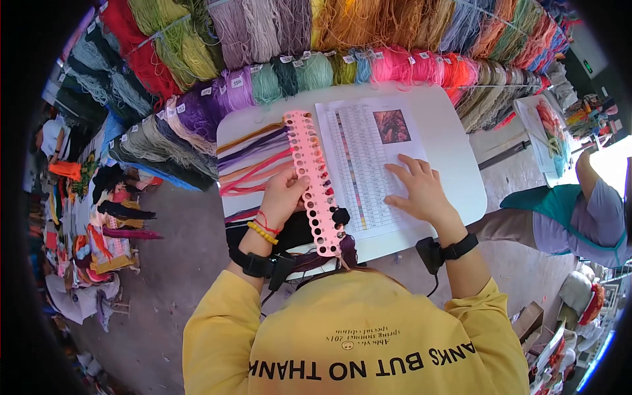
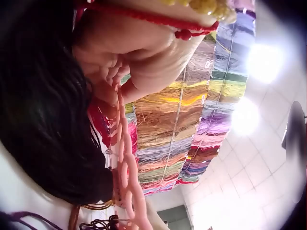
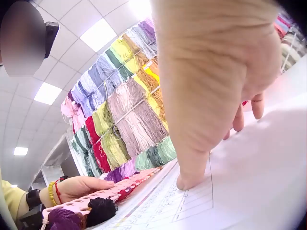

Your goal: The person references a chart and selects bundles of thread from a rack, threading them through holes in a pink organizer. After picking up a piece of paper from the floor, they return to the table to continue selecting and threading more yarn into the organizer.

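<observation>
My left hand (image 1: 284, 196) pinches the edge of a long pink thread-sorting card (image 1: 317, 209) with rows of punched holes. Coloured embroidery threads (image 1: 253, 161) are looped along it and trail leftward over the table. A thick black thread bundle (image 2: 43, 110) hangs beside the left hand in the left wrist view. Black thread (image 1: 340, 216) and purple thread (image 1: 348, 249) bunch at the card's near end. Right of the card lies a printed colour chart (image 1: 363, 168) with a small picture (image 1: 392, 126). On it rests my right hand (image 1: 424, 192), fingers spread, thumb tip against the paper.
The white table (image 1: 454, 158) has rounded corners. Behind it hang dense rows of labelled thread skeins (image 1: 316, 76). At the right edge is another person in a teal garment (image 1: 559, 210). More threads and cloth (image 1: 99, 230) cover a surface at far left.
</observation>
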A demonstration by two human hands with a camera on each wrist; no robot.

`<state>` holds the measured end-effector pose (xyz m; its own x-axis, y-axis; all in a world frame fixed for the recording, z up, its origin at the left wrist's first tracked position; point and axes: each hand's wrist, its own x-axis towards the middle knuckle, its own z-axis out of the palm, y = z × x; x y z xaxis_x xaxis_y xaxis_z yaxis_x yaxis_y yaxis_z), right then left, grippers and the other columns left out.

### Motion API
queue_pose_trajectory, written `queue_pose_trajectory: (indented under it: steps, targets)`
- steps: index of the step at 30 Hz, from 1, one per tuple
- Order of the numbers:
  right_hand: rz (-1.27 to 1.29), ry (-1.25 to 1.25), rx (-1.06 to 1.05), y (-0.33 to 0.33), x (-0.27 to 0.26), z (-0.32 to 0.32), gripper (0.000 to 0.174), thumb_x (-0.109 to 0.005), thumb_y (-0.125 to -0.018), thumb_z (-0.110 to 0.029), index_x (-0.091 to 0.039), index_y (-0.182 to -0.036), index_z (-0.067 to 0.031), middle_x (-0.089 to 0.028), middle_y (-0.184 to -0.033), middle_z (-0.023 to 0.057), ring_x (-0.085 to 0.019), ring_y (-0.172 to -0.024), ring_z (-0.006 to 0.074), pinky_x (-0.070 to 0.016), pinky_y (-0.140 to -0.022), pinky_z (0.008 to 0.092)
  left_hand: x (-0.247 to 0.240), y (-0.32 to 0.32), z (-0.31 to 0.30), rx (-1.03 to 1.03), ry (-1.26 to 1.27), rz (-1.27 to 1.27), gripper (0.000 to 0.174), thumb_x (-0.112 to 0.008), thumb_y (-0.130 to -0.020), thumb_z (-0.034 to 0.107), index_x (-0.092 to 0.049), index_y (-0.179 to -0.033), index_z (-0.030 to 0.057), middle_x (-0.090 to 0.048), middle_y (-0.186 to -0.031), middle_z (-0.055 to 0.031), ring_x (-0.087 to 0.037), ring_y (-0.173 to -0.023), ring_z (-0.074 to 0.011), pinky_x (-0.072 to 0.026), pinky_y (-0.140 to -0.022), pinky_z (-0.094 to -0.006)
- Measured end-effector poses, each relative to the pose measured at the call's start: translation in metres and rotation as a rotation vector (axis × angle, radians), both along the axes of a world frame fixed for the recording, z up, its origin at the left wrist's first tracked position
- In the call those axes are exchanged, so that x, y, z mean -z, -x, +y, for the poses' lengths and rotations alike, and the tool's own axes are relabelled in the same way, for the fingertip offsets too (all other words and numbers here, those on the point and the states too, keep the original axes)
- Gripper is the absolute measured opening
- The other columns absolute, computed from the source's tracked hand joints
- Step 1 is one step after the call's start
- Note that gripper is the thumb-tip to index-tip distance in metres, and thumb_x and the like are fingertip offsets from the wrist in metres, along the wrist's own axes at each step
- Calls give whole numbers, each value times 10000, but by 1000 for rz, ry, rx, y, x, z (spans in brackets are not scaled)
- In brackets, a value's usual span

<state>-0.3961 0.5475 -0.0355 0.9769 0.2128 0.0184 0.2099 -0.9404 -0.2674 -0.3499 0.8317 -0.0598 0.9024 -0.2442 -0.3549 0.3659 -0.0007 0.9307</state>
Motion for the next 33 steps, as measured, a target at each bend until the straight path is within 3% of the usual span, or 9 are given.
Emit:
queue_pose_trajectory:
  steps: [7,13,16,22,28,33]
  targets:
    - [-90,-31,-31,4,-4,5,497,-677,-710,-290,-534,-1169,-165,-449,-1255,105,-419,-1148,303,-347,-922,449,6,0,-3,0,-105,-55,143,-525,-882,132,-562,-953,14,-575,-682,6,-549,-539,-55,-443,-465,-179]
    - [267,-176,-262,16,-29,10,355,-592,-790,-210,-556,-1140,-160,-624,-864,120,-588,-816,292,-459,-701,404,8,0,-2,-5,-122,-57,147,-524,-883,129,-562,-965,13,-569,-674,13,-535,-528,-46,-431,-454,-171]
    - [264,-148,-297,22,-22,14,373,-581,-798,-221,-535,-1163,-161,-626,-755,135,-600,-718,317,-473,-632,412,7,0,-3,-16,-105,-48,148,-522,-883,129,-560,-967,12,-566,-674,14,-531,-525,-42,-427,-449,-167]
    - [302,-64,-276,25,-20,16,465,-596,-771,-186,-481,-1220,-172,-596,-676,137,-585,-656,325,-457,-608,413,5,0,-2,-22,-118,-43,140,-542,-855,89,-562,-950,-12,-593,-719,-13,-560,-557,-62,-462,-475,-190]
    - [293,-33,-228,29,-24,10,457,-585,-791,-235,-467,-1224,-152,-625,-713,137,-609,-667,317,-477,-604,413,8,-1,-1,-16,-104,-38,138,-545,-854,88,-562,-947,-13,-592,-712,-13,-560,-566,-60,-458,-479,-188]
    - [280,-86,-178,29,-23,-1,468,-602,-766,-195,-483,-1216,-148,-604,-677,127,-587,-649,319,-459,-605,405,12,-2,1,-4,-129,-81,133,-548,-853,86,-566,-938,-15,-592,-713,-10,-550,-568,-53,-447,-477,-187]
